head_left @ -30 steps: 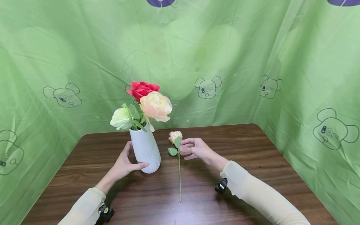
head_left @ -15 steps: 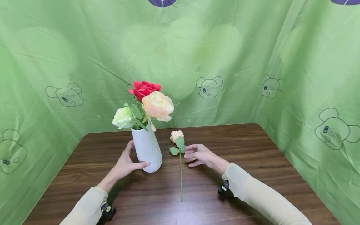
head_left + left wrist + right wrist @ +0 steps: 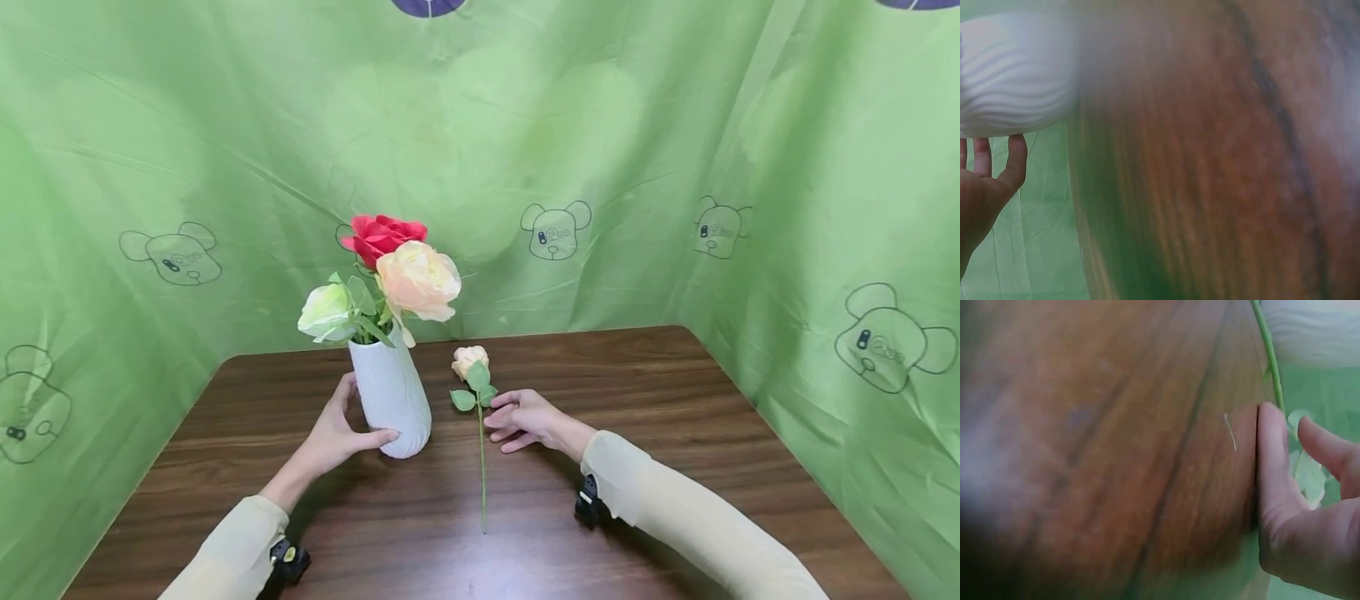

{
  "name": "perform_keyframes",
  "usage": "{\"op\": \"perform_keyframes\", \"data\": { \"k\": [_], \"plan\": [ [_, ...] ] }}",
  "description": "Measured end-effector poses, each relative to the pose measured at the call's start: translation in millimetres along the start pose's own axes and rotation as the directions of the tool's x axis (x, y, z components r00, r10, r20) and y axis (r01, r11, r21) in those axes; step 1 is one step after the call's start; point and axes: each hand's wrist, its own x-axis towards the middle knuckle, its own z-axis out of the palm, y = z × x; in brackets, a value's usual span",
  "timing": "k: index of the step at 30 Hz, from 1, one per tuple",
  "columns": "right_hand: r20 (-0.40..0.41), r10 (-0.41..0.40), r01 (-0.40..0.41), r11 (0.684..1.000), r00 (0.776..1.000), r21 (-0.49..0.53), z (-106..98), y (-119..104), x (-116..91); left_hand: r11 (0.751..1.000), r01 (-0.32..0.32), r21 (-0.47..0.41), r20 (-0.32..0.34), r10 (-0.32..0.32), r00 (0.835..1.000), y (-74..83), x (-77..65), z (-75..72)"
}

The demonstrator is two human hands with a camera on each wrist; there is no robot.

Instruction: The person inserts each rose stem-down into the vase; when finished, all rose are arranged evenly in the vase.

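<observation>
A white vase [image 3: 392, 400] with a wavy relief leans a little to the left in the head view. My left hand [image 3: 330, 437] grips its lower part, the thumb across the near side and the fingers behind. In the vase are a red rose [image 3: 384, 240], a peach rose [image 3: 420, 282] and a greenish-white rose [image 3: 326, 313]. A smaller cream rose [image 3: 470, 361] lies on the table with its green stem [image 3: 483, 475] toward me. My right hand [image 3: 531, 421] is beside this stem just below the leaves, fingertips right at it, thumb and forefinger apart in the right wrist view.
The brown wooden table [image 3: 637, 383] carries the vase and the loose rose. A green curtain [image 3: 480, 150] with printed bear heads closes off the back and both sides. Small black cameras [image 3: 588, 500] sit at both wrists.
My right hand has drawn back from over the leaves of the loose rose, then come in at the stem lower down. The left hand and the vase have stayed in place.
</observation>
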Motion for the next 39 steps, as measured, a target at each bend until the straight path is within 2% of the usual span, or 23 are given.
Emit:
{"op": "perform_keyframes", "data": {
  "k": [6,23,31,39],
  "plan": [
    [-0.044,0.022,-0.023,0.999,0.999,-0.024,3,-3,9,1.0,-0.008,0.025,-0.004,0.008,1.0,1.5,1.6,-4.5],
    [-0.104,0.004,-0.021,0.987,0.995,-0.157,21,-4,10,1.0,0.018,0.025,0.004,-0.018,1.0,2.3,-1.5,-7.1],
    [-0.14,0.011,-0.038,0.982,0.99,-0.187,28,-7,10,1.0,0.019,0.011,0.004,-0.019,1.0,2.4,-1.7,-5.2],
    [-0.161,0.029,-0.06,0.98,0.986,-0.188,25,-6,9,1.0,0.011,0.013,0.01,-0.012,1.0,-1.2,0.1,-1.5]
  ]
}}
